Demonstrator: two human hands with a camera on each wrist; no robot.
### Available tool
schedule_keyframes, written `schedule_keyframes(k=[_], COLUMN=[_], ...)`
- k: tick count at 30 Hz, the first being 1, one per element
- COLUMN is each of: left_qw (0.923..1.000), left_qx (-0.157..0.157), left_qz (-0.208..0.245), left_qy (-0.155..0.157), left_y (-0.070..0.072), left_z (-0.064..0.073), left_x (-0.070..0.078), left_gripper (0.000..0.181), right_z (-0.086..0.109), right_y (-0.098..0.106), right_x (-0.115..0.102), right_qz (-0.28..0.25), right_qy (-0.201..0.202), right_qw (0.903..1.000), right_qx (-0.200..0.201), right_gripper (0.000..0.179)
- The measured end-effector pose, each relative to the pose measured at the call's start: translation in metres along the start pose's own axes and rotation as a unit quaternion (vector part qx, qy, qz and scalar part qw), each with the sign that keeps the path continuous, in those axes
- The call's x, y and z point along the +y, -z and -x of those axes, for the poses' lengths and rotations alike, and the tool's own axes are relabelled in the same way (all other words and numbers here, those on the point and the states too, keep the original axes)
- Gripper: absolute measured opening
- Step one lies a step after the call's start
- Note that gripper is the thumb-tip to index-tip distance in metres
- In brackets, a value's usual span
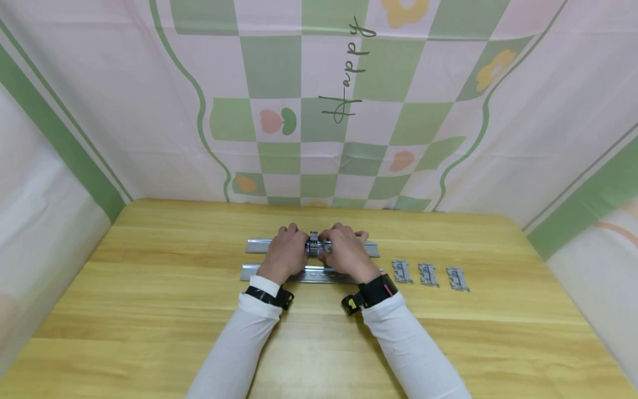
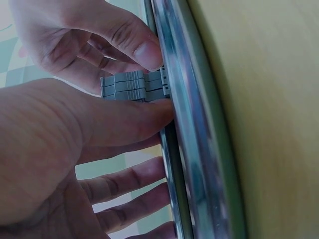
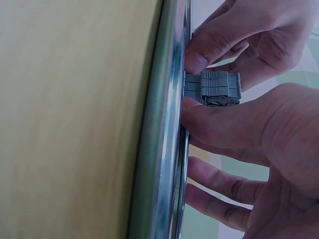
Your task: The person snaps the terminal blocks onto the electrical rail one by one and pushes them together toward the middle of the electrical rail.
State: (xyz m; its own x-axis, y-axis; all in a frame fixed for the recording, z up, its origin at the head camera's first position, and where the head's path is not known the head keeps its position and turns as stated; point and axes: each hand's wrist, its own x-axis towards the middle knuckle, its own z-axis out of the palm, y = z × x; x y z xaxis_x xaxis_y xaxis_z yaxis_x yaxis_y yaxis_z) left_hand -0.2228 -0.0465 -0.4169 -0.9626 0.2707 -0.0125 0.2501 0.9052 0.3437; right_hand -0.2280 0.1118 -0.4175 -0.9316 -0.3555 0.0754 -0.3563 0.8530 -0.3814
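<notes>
Terminal block stack (image 1: pixel 313 244) sits on the far DIN rail (image 1: pixel 256 245), near mid-length. Left hand (image 1: pixel 285 252) and right hand (image 1: pixel 345 250) pinch it from either side, thumbs low by the rail; each grip closed on the stack. Near DIN rail (image 1: pixel 319 275) parallel, partly hidden under the wrists. Three loose terminal blocks (image 1: pixel 427 274) in a row to the right on the table (image 1: pixel 319 354).

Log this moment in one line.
grey plastic block cluster: on rear silver metal rail; left hand: touching cluster's left; right hand: touching its right; three grey plastic blocks: lying right
</notes>
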Motion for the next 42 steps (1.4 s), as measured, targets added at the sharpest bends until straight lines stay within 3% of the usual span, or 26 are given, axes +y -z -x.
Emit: schedule_keyframes(k=[18,27,34,42], left_qw=[0.9996,0.9998,0.9996,0.9988], left_qx=[0.0,0.001,-0.001,0.006], left_qz=[-0.029,-0.018,-0.005,0.011], left_qy=[-0.004,0.01,0.027,0.048], left_y=[0.0,0.009,0.013,0.018], left_z=[0.001,0.005,0.008,0.008], left_x=[0.001,-0.011,-0.022,-0.029], left_gripper=[0.019,0.011,0.028,0.027], right_z=[0.0,0.0,0.002,0.002], right_y=[0.0,0.006,0.013,0.018], right_x=[-0.001,0.002,0.008,0.011], right_qz=[0.003,0.004,0.008,0.006], right_qy=[-0.004,-0.017,-0.032,-0.047], right_qw=[1.0,0.9997,0.999,0.9985], right_qx=[-0.007,-0.019,-0.031,-0.028], right_gripper=[0.031,0.035,0.035,0.034])
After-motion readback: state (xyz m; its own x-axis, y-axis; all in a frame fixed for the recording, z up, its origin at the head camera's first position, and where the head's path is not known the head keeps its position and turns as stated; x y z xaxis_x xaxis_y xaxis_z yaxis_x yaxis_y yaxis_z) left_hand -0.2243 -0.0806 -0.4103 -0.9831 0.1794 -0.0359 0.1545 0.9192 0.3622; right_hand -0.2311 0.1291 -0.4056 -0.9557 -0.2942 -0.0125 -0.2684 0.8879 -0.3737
